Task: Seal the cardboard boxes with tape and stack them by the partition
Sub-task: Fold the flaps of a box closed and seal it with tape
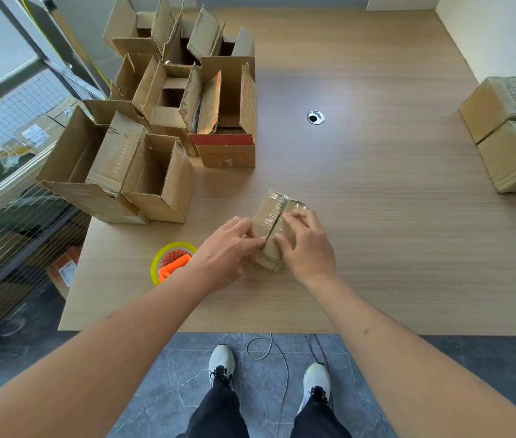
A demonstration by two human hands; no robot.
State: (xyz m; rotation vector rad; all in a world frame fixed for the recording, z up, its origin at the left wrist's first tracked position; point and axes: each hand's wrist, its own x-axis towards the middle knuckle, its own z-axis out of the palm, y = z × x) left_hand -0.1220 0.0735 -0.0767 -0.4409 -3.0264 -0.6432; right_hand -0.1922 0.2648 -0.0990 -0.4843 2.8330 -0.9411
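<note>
A small taped box (277, 227) near the tabletop's (376, 216) front edge is pressed by the straight-fingered left hand (223, 252) and right hand (307, 245). A tape dispenser (171, 260) lies beside it; open boxes (168, 121) crowd the left edge; 2 sealed boxes (509, 134) occupy the right edge.

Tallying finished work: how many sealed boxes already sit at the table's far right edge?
2: one sealed box farther back, another just in front of it, side by side. More may lie beyond the frame's right edge.
</note>
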